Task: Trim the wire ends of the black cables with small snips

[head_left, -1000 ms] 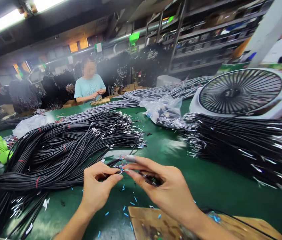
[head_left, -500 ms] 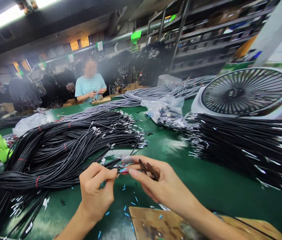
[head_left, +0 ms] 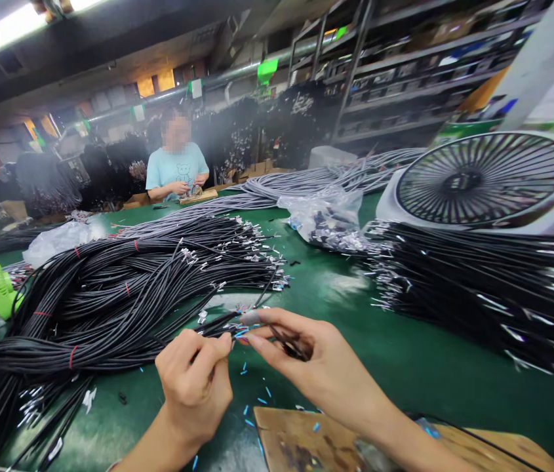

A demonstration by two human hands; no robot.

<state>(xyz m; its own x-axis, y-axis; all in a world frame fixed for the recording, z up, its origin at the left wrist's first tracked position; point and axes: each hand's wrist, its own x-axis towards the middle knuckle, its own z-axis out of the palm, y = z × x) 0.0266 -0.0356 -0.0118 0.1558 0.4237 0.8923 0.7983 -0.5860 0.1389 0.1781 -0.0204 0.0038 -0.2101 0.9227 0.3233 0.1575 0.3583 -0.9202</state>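
My left hand (head_left: 195,387) is closed in a pinch on the end of a black cable, whose thin coloured wires (head_left: 240,332) stick out toward the right. Facing it, my right hand (head_left: 318,357) has its thumb and index finger around the wire tips, with a grey cover on the index fingertip. Small dark pliers (head_left: 290,344) lie inside the right palm, partly hidden by the fingers. Behind both hands spreads a large bundle of black cables (head_left: 124,288) with red ties and white-tagged ends. Small blue bits of tubing (head_left: 244,369) are scattered on the table below.
A stained wooden board (head_left: 301,439) lies under my right forearm. More black cables (head_left: 473,288) are stacked at right, before a white fan (head_left: 463,180). A plastic bag of small parts (head_left: 326,219) stands mid-table. Across the green table (head_left: 336,328) sits a person (head_left: 178,170).
The pliers have turned in my right palm, and their tips now show less. My right fingers have shifted slightly left onto the wires. My left hand has rotated a little.
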